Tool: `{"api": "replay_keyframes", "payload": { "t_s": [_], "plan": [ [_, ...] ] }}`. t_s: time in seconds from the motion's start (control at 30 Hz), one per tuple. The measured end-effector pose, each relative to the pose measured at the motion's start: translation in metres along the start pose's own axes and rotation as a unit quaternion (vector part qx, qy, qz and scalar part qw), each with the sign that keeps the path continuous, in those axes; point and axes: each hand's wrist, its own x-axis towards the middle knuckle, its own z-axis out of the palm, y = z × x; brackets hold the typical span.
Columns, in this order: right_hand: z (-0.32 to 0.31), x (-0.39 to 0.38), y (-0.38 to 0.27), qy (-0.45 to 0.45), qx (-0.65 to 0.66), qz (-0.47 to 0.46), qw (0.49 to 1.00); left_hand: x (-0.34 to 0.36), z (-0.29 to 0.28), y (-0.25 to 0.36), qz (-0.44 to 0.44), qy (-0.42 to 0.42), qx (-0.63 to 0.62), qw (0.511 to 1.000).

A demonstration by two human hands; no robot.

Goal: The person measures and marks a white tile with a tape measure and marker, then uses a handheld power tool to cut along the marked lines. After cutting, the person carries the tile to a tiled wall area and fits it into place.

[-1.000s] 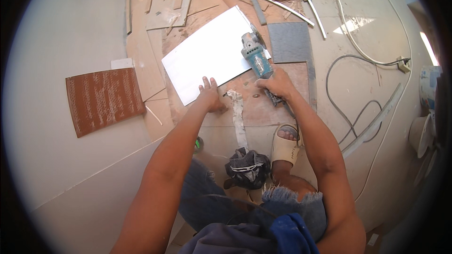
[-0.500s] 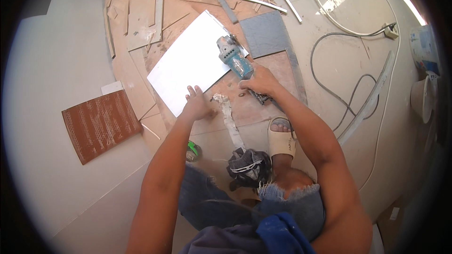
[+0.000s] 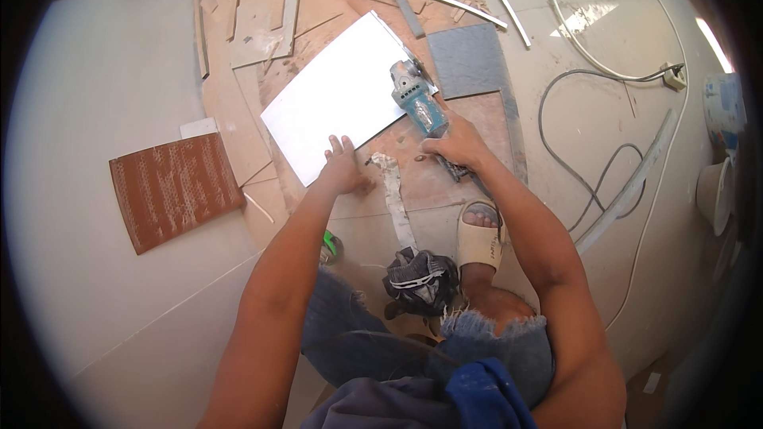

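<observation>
A white tile point(image 3: 338, 99) lies on a dusty board in front of me. The fingers of my left hand point(image 3: 343, 168) rest stretched out on its near edge. My right hand point(image 3: 461, 141) is wrapped round the body of a teal angle grinder point(image 3: 425, 113). The grinder's metal head and disc are over the tile's right edge; whether the disc touches or spins I cannot tell. A grey tile point(image 3: 466, 61) lies just right of the grinder head. Below the hands are a torn pale strip point(image 3: 393, 199) and a dark crumpled cloth bundle point(image 3: 421, 282).
A brown tile point(image 3: 176, 193), ridged side up, lies at the left. Offcuts and thin strips point(image 3: 433, 0) are scattered at the far side. The grey cord point(image 3: 548, 135) loops on the right, near a socket block point(image 3: 674, 76) and a bucket point(image 3: 719, 107). My sandalled foot point(image 3: 480, 234) stands close by.
The whole view has shifted slightly, so everything appears a little farther right. Both hands, the grinder and the white tile keep nearly the same places relative to each other.
</observation>
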Motion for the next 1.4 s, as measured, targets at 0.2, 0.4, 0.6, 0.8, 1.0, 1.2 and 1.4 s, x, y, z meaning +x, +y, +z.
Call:
{"api": "replay_keyframes", "payload": {
  "t_s": [0.2,0.4,0.6,0.8,1.0,1.2,1.4],
  "plan": [
    [0.001,-0.007,0.003,0.051,-0.022,-0.038,0.998,0.002,0.000,0.002,-0.005,-0.006,0.009,1.000],
    [-0.001,-0.012,-0.003,0.045,-0.018,-0.032,0.998,0.001,-0.001,0.003,-0.010,-0.015,0.012,1.000],
    [-0.002,-0.014,-0.004,0.038,-0.022,-0.022,0.999,0.001,-0.002,0.004,-0.013,-0.016,0.014,1.000],
    [0.001,-0.014,0.003,0.040,-0.024,-0.009,0.999,0.003,0.001,0.002,-0.010,-0.006,0.019,1.000],
    [0.001,-0.018,0.004,0.051,-0.036,-0.008,0.998,0.001,-0.001,0.004,-0.010,-0.006,0.007,1.000],
    [-0.001,-0.022,0.002,0.043,-0.035,-0.015,0.998,0.002,0.001,0.003,-0.012,-0.008,0.012,1.000],
    [0.001,-0.025,0.003,0.049,-0.025,-0.021,0.998,-0.001,0.003,0.003,-0.010,-0.007,0.024,1.000]
  ]
}}
